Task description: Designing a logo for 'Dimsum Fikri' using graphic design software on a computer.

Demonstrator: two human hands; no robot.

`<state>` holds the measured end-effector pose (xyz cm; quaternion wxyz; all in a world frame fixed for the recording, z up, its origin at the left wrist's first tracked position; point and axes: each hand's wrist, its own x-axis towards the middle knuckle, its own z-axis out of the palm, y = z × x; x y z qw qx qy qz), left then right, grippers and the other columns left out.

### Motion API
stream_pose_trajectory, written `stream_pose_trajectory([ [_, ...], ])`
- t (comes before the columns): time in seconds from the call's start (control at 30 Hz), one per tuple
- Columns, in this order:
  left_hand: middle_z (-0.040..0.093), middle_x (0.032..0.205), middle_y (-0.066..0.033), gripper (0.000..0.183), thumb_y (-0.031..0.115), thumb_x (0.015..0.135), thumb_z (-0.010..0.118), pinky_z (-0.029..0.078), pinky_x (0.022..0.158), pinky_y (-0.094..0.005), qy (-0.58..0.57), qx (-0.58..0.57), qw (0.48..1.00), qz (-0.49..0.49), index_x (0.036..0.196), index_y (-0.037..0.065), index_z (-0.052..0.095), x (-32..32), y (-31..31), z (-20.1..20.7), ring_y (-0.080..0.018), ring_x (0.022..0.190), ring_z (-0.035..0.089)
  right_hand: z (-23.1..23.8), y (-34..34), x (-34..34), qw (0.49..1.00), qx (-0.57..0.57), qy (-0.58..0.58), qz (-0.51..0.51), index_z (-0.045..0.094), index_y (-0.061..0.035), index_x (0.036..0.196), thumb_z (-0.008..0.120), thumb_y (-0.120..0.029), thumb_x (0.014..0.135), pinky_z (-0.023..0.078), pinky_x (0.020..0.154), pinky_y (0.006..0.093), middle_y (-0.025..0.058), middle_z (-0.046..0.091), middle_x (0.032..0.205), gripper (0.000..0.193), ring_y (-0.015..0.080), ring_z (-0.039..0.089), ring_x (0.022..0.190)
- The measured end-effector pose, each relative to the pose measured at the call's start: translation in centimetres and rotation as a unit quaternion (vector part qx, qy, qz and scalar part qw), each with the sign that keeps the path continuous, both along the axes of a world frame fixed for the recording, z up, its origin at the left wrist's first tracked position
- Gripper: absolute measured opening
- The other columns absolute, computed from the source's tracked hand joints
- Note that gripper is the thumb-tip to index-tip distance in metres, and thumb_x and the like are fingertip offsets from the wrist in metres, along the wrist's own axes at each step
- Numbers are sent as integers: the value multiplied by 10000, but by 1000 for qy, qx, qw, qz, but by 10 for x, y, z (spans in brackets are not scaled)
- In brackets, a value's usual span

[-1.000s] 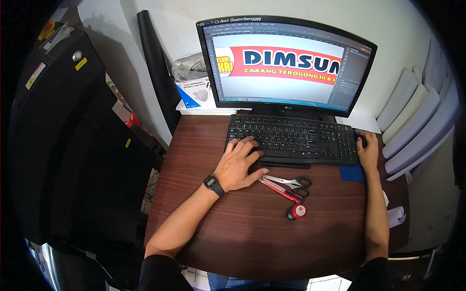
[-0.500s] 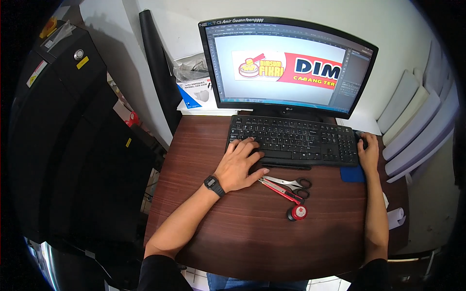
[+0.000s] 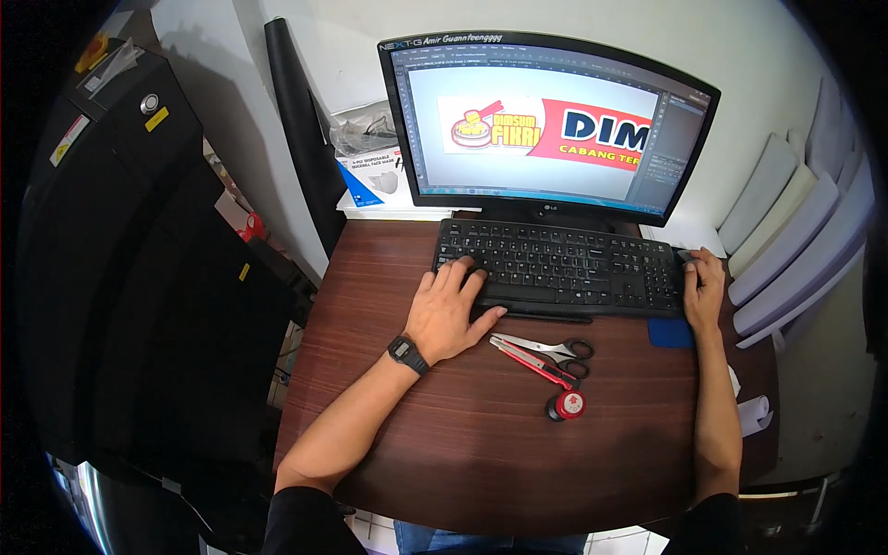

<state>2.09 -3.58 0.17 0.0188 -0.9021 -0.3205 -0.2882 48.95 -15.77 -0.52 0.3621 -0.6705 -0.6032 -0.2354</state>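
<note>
My left hand (image 3: 445, 312) rests at the left end of a black keyboard (image 3: 564, 268), its fingertips on the keys and its thumb stretched out along the front edge. At the keyboard's right end my right hand (image 3: 705, 294) curls over a dark computer mouse (image 3: 686, 256), which it mostly hides. A blue mouse pad (image 3: 670, 333) shows beside that wrist. Behind the keyboard stands a black-framed monitor (image 3: 546, 129) with a red and white banner design on its screen. Scissors (image 3: 561, 351) with black handles lie by a red utility knife (image 3: 536, 363), near a small red and black round object (image 3: 567, 405).
A boxed pack of face masks (image 3: 375, 178) stands left of the monitor, with a clear plastic bag (image 3: 363, 131) on top. Large pale rolls (image 3: 805, 222) lean at the right. A tall black machine (image 3: 120, 259) fills the left, beside the brown desk (image 3: 444, 453).
My left hand has shifted slightly left and toward me, with its fingers drawn in closer together. The logo on the screen sits slightly further left. My right hand stays at the mouse.
</note>
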Motion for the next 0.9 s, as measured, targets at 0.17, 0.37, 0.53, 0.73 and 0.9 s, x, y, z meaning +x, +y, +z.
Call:
stream_pose_trajectory([
  [0.17,555,1319,-174,576,459,900,728,425,979,-444,-4,13,1000,-18,1282,39,633,-1,1,0,-338,1193,541,-2,4,-5,996,-7,43,-73,674,-1,1029,646,-93,904,453,1003,458,161,646,1194,157,379,594,1148],
  [0.37,584,1278,-149,429,395,903,740,404,1055,-446,1,21,994,-110,1179,69,704,1,1,2,-321,1297,520,-6,3,2,994,-46,81,-64,681,0,1090,659,-82,895,481,982,432,167,631,1160,213,370,593,1126],
  [0.53,585,1274,-152,420,391,903,742,404,1058,-447,3,9,994,-113,1165,64,712,0,3,3,-322,1292,524,-6,6,1,993,-44,78,-76,687,1,1104,664,-72,889,480,986,433,161,632,1158,228,363,595,1123],
  [0.73,591,1265,-157,414,384,903,744,406,1063,-449,-1,11,993,-114,1159,60,717,1,4,1,-325,1294,524,-6,5,3,993,-52,72,-80,688,5,1090,660,-65,892,479,991,435,161,640,1150,212,362,595,1128],
  [0.9,595,1266,-159,415,387,903,743,405,1073,-454,-2,4,993,-115,1154,58,719,0,3,2,-329,1303,521,-6,5,1,993,-40,75,-78,690,0,1084,665,-73,892,480,996,433,157,643,1152,207,357,598,1128],
])
